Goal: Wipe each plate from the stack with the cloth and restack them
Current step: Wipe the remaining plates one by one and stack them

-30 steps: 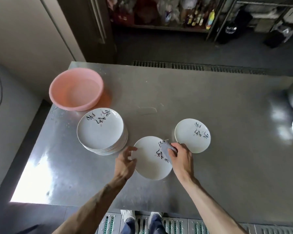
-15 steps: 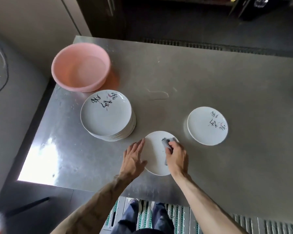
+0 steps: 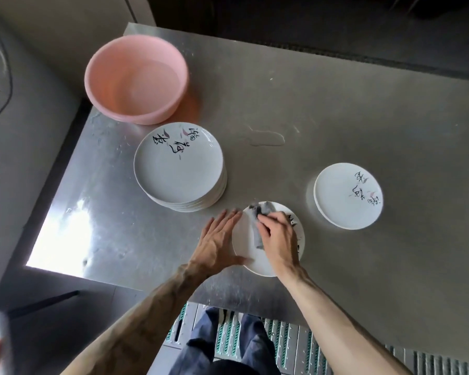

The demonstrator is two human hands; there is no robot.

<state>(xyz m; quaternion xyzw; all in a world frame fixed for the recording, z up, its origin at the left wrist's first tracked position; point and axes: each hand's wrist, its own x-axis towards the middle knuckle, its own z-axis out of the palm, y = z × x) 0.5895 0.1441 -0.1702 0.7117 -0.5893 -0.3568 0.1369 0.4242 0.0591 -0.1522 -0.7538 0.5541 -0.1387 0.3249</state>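
Right hand point(image 3: 278, 239) first: its grip is clamped on the grey cloth point(image 3: 258, 238), fingers curled over it, pressing it onto the plate point(image 3: 256, 263); the cloth is bunched into a strip, long axis running away from the person, from mid-plate up to the far rim; left hand point(image 3: 220, 242) is flat, fingers straight and holding nothing, bracing the plate's left edge with the thumb on the near rim; the plate lies flat on the desk point(image 3: 336, 117), close to the near edge, right in front of the person; now here's what the next move hangs on, I'd say: the wiped pile point(image 3: 347, 196) lies off to the right and a touch farther out, apart from this plate, on the cloth hand's side; the stack point(image 3: 179, 166) yet to be wiped stands left and farther back, near the flat hand's fingertips; so the right hand is nearer the drop-off but busy, and the free left would have to reach across; beyond the stack sits the pink basin point(image 3: 136, 77) at the far left corner; whether the wiped pile is one plate or two, I can't make out.
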